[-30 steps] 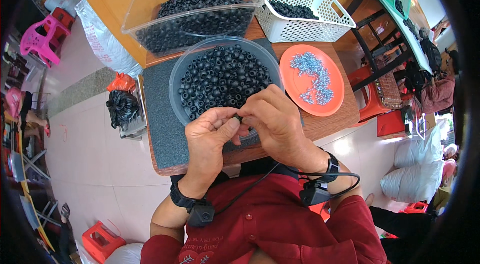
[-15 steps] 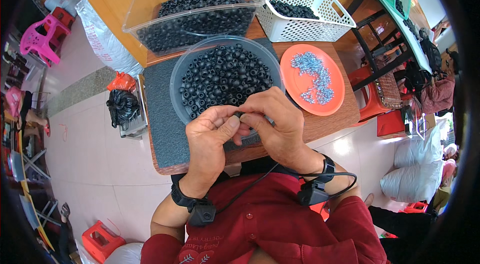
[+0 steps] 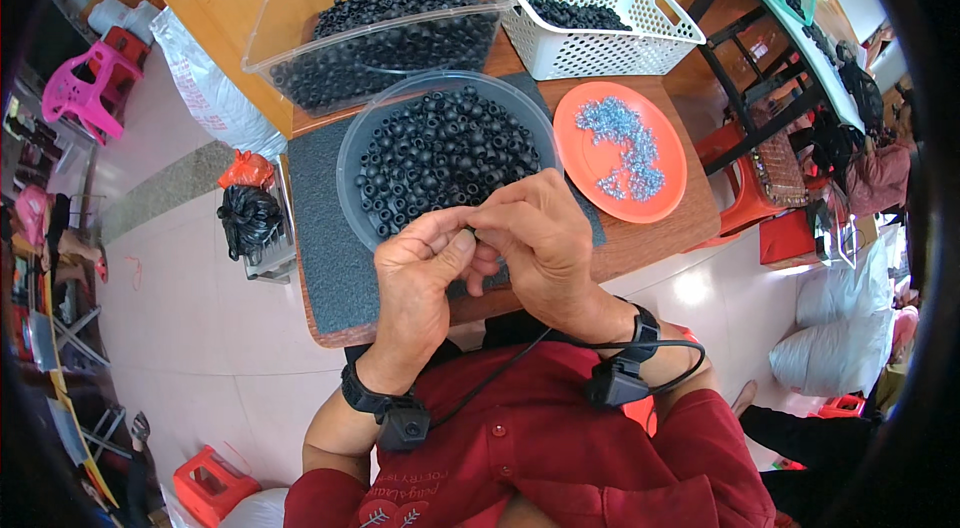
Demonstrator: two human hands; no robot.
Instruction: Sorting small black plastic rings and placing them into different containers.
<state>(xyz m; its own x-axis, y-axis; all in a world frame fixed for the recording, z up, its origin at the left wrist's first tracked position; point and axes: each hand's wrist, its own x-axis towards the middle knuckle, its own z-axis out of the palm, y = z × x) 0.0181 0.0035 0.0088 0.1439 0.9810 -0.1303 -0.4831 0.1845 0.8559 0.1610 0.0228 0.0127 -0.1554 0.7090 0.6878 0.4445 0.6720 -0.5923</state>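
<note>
A person in a red shirt works at a small wooden surface (image 3: 650,243). The left hand (image 3: 420,283) and right hand (image 3: 535,238) meet over the near edge, fingers pinched together on a small black ring (image 3: 470,230) held between both hands, mostly hidden by the fingertips. Just beyond the hands, a round grey bowl (image 3: 350,163) heaped with black rings sits on a dark mat (image 3: 325,258). To its right lies an orange plate (image 3: 665,198) with small silvery parts. At the far edge stand a clear plastic tub (image 3: 300,8) of rings and a white mesh basket (image 3: 600,48).
</note>
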